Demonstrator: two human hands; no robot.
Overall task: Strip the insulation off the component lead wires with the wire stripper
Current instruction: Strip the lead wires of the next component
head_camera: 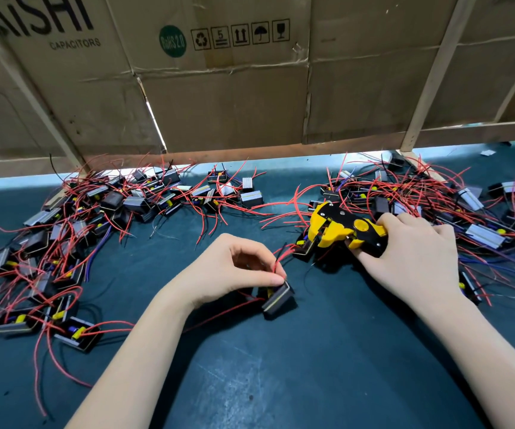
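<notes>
Hands of mine worked over a dark teal bench mat [250, 382], seen from above through a camera on my head. My left hand [231, 274] sat near the middle of the mat, thumb and forefinger pinched together on the red lead wires [279, 258] of one small black box-shaped component with a pale stripe [276, 300], which lay on the mat just under my fingertips. The other fingers of that hand were curled loosely above it. My right hand [417, 252] lay to the right, fingers wrapped round the handles of a yellow and black wire stripper [341, 227]. The tool's head pointed left and rested against another black component [304, 250] on the mat, with red wires running beneath it; I could not tell whether a wire sat between its blades. The stripper and the pinched wires were near each other but apart.

A tangled heap of similar black components with red wires [73, 227] spread across the left side of the mat, and a second such heap [435, 196] lay behind and beside my right hand. Flattened brown cardboard sheets [219, 88], printed with handling symbols and the word "CAPACITORS", stood behind the bench on pale wooden battens [432, 75].
</notes>
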